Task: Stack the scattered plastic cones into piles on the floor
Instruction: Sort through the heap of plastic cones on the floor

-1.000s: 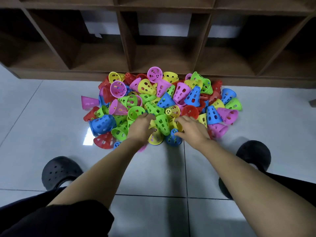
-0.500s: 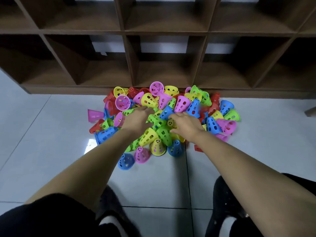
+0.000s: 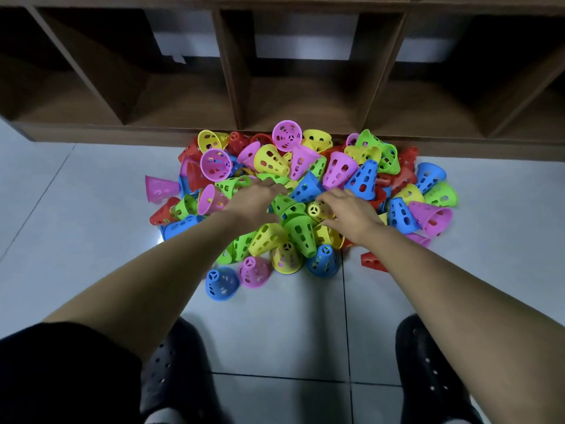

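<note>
On the floor (image 3: pixel 91 240), just in front of a wooden shelf (image 3: pixel 275 96), the plastic cones (image 3: pixel 336 169) lie in one loose, mixed heap; no pile is made yet, as far as I can judge. At the far left a pink cone (image 3: pixel 160 188) lies on its side, a little apart from the others.

The left hand (image 3: pixel 256 200) lies flat on the heap with its fingers stretched forward over some green cones (image 3: pixel 287 205) and holds nothing. The hands are apart, with green cones between them. Next comes a small yellow cone (image 3: pixel 316 208). The right hand (image 3: pixel 351 212) reaches to it with bent fingers, but I cannot tell whether it already grips the cone or only touches it. Further right, a red cone (image 3: pixel 373 261) lies alone on the tile.

The danger is in the heap itself. The cones rest on each other in all directions, so a cone pulled from the middle can bring its neighbours down, and on this smooth tile they would probably roll away. The holes in the walls may also catch on another rim, so two cones could come up together. Four cones stand upright at the near edge, and a sweeping forearm could knock them over.
</note>
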